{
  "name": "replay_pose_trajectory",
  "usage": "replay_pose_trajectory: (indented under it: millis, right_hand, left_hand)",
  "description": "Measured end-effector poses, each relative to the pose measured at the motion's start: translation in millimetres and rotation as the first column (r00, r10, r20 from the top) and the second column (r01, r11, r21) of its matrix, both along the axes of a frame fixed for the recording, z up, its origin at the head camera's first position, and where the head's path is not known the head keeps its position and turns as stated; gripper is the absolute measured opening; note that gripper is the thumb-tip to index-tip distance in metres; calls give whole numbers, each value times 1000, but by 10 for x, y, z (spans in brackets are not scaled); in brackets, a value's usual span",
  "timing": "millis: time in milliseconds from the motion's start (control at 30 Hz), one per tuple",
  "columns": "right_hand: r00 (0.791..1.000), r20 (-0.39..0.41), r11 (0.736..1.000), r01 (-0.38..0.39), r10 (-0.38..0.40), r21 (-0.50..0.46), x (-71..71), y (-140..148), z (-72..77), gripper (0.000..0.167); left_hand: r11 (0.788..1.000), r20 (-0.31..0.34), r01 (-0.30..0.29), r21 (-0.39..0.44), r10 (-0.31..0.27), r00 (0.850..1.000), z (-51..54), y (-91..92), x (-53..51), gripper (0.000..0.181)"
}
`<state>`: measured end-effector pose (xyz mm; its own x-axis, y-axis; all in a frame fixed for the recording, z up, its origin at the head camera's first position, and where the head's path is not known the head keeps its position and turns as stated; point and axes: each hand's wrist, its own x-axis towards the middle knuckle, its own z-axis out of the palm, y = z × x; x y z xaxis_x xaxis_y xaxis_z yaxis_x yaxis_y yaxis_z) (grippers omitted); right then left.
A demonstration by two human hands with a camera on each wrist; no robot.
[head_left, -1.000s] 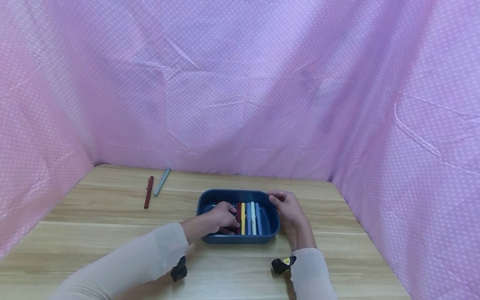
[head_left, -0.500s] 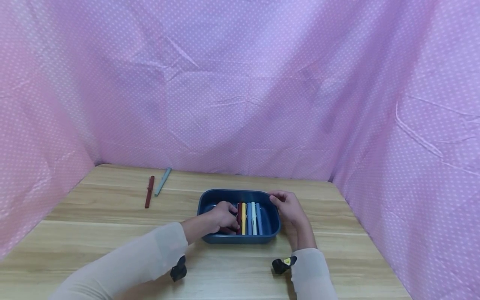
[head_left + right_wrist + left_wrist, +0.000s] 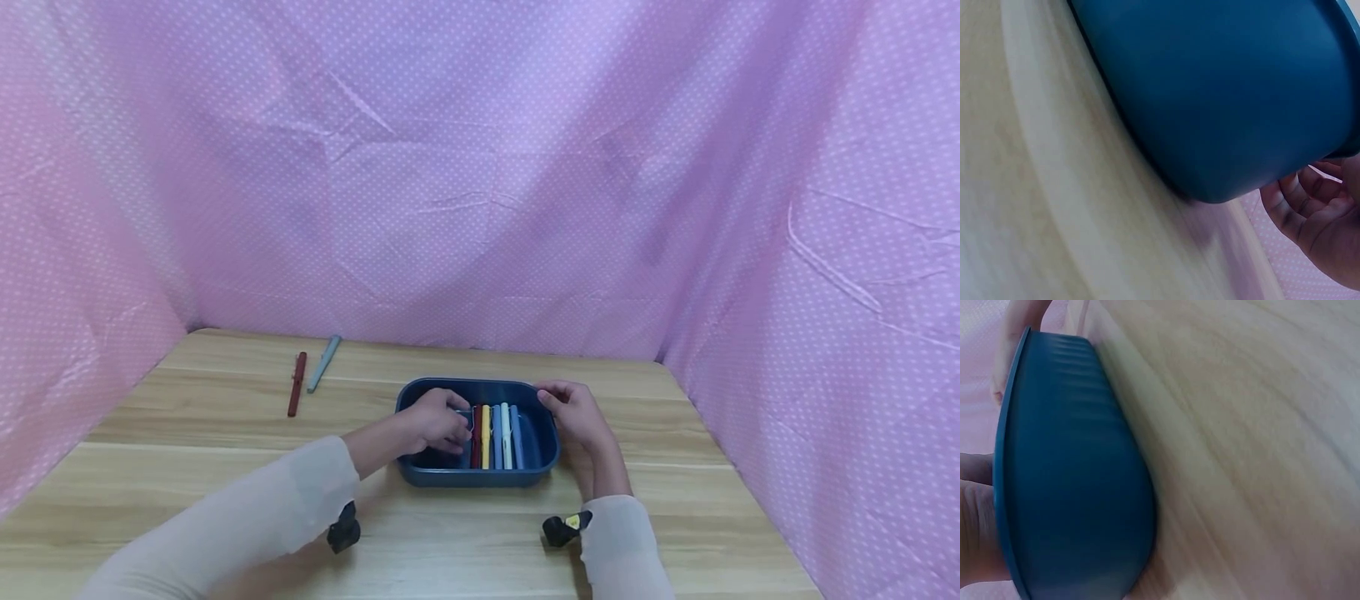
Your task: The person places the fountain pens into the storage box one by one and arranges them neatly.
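Five slim assorted-colour pens (image 3: pixel 497 437) in oblong dark-blue box (image 3: pixel 468 478). Grasping nothing with left hand (image 3: pixel 439 420); pinching box's rim (image 3: pixel 480 382) with right hand (image 3: pixel 577 413).

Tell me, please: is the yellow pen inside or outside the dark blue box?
Inside. The yellow pen lies within the rim of the dark blue box, between a dark red pen and a blue pen.

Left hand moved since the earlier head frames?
Yes: leftward and slightly up in the head image. Against the blue box, the left hand has drawn away from the dark red pen inside it.
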<state>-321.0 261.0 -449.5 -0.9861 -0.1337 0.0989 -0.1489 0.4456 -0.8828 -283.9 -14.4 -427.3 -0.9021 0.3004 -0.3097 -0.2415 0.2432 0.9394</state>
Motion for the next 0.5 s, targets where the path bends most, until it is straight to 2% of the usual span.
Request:
replay_pose_trajectory:
  millis: [233,500]
  right_hand:
    - [1000,4,1000,3,-3,0,-5,1,-10,26]
    - [1000,2,1000,6,-6,1,-14,6,-22,25]
  left_hand:
    - [999,-8,-3,40,3,1000,113,-112,-46,53]
    - [999,-55,-16,50,18,998,246,-290,-72,56]
